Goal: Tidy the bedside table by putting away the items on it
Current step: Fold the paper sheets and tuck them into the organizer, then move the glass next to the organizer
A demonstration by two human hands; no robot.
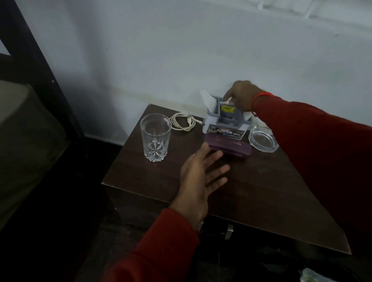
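Bench (pixel 240 194): dark wood top, centre of frame, back edge against the pale wall (pixel 173 52).
Glass (pixel 156 137): clear cut tumbler, upright, left part of bench, well apart from both hands.
Cable (pixel 182 121): white, coiled, just right of glass near back edge; one end runs toward the organiser.
Organiser (pixel 226 124): grey/white plastic box w/ compartments, back of bench, centre frame; sticker on front reads OPEL; small yellow-labelled item stands in a compartment.
Tissue (pixel 207 100): white, sticks up at organiser's back left corner.
Case (pixel 230 147): purple, flat, lies just in front of organiser, touching or nearly so; can't tell which.
Ashtray (pixel 263 140): clear glass, right of case and organiser, partly under right sleeve.
Right hand (pixel 241 95): over organiser's back right, fingers curled down into/at its top around something white; what exactly it grips can't be told.
Left hand (pixel 202 175): released, fingers straight and spread, palm down over bench front-centre; fingertips at case's left end, contact unclear.
In the way: right forearm in red sleeve crosses above ashtray; organiser hides bench's back strip.
Upper left: dark bed frame (pixel 30 70), mattress edge.
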